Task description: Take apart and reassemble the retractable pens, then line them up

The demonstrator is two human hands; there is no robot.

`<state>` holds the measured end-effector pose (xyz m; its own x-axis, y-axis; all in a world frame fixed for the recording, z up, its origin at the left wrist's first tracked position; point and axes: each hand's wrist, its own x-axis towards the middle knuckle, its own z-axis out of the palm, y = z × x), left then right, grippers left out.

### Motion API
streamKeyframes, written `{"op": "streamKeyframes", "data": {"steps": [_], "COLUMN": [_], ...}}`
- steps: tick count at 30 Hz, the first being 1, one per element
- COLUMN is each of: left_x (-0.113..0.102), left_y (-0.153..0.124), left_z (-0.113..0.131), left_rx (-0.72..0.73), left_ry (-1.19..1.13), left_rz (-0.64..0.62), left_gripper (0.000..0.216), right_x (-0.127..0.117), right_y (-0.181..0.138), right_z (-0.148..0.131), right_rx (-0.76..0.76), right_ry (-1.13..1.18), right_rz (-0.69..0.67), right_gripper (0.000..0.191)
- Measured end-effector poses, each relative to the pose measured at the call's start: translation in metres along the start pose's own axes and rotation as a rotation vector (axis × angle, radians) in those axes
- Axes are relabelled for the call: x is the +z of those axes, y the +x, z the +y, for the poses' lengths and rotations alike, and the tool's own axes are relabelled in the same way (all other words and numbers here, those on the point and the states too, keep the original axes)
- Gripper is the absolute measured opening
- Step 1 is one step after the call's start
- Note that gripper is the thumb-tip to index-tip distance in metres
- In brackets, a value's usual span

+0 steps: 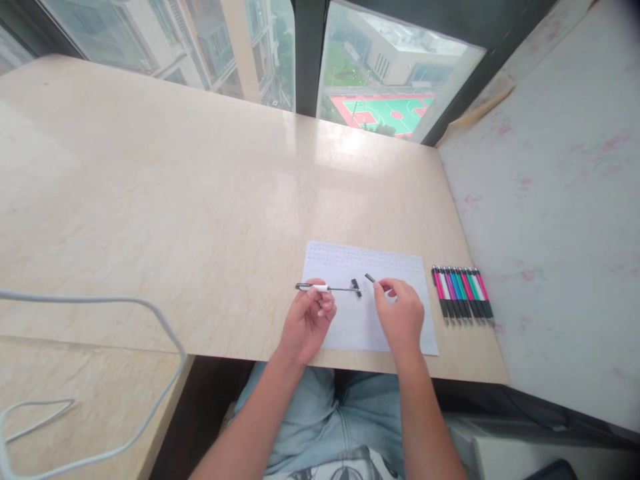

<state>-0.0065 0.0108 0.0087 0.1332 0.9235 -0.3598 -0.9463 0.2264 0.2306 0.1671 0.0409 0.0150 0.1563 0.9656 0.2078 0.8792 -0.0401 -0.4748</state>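
My left hand (311, 319) is closed on a taken-apart pen (320, 287), held level over a white sheet of paper (373, 267); a thin refill sticks out to the right, with a small dark part (356, 287) near its tip. My right hand (400, 313) pinches a small black pen piece (370, 278) just right of that tip. Both hands hover over the paper near the front edge of the beige marble table (200, 200).
A row of several coloured click pens (463, 293) lies right of the paper. A white cable (100, 373) loops across the lower left surface. A pale wall (550, 233) bounds the table's right side, and windows run along the far edge.
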Motion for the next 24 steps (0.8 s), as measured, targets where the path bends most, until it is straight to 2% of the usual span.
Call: {"op": "streamKeyframes", "data": {"steps": [3, 6, 8, 11, 14, 18, 24], "left_x": [0.001, 0.002, 0.003, 0.003, 0.004, 0.005, 0.007], "left_y": [0.0, 0.0, 0.0, 0.0, 0.0, 0.0, -0.001], "left_z": [0.0, 0.0, -0.002, -0.005, -0.008, -0.011, -0.014], "left_rx": [0.004, 0.014, 0.032, 0.044, 0.033, 0.037, 0.084], "left_ry": [0.025, 0.065, 0.113, 0.221, 0.343, 0.456, 0.621], "left_rz": [0.011, 0.016, 0.009, -0.009, -0.023, -0.029, -0.092], "left_gripper": [0.013, 0.013, 0.013, 0.013, 0.012, 0.014, 0.014], "right_x": [0.008, 0.006, 0.0, -0.014, -0.029, -0.042, -0.047], "right_y": [-0.003, -0.004, -0.004, -0.005, -0.007, -0.013, -0.016], "right_z": [-0.008, -0.01, -0.008, -0.002, 0.001, -0.002, -0.003], "right_rx": [0.037, 0.087, 0.116, 0.141, 0.122, 0.052, 0.069], "right_ry": [-0.049, -0.024, 0.085, 0.404, 0.661, 0.651, 0.594], "right_rz": [-0.016, -0.099, -0.144, -0.209, -0.332, -0.475, -0.373], "right_gripper": [0.023, 0.025, 0.029, 0.038, 0.044, 0.035, 0.03]}}
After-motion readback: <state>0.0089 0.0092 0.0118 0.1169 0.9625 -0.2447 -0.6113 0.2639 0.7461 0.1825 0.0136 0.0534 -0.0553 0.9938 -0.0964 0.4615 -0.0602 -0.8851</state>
